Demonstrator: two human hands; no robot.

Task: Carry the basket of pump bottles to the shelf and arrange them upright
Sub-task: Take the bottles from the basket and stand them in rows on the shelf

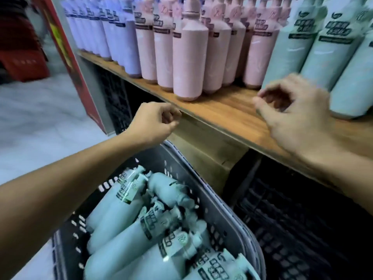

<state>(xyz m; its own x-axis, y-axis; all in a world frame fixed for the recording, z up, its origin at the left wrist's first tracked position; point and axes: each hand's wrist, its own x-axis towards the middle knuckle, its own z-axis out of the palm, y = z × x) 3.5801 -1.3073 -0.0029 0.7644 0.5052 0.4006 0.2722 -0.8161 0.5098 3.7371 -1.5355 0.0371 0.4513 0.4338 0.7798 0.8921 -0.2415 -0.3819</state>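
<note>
Basket (226,215) is nearest, low in the frame under the left forearm and right against the shelf front. What carries it I cannot tell. It is loaded with teal pump bottles (125,235), all lying down, pump heads crossed and tangled.

Left hand (155,124): fingers curled into a loose fist at the shelf edge, nothing in it. Right hand (292,122): over the shelf (222,112) board, fingers loosely bent, empty (motion-blurred, so fine detail is unreliable).

My read: carry is done and arranging is in progress, with most of the load not yet shelved.

Doing the step well:
- Grab each bottle by the body, not the pump. The heads look interlocked, and pulling on one would likely drag its neighbours.
- Take the top bottle first and lift it clear before turning it upright.
- Target the bare board under the right hand, between the pink bottles (189,63) and the shelved teal row (331,57). Same colour goes with same colour.
- Seat the base flat and push back until it is touching the row. These are tall and narrow, so they will likely tip if nudged.
- Face labels forward, matching the row.

Furthest left, the lavender bottles (121,41) stand upright. Leave them alone.
</note>
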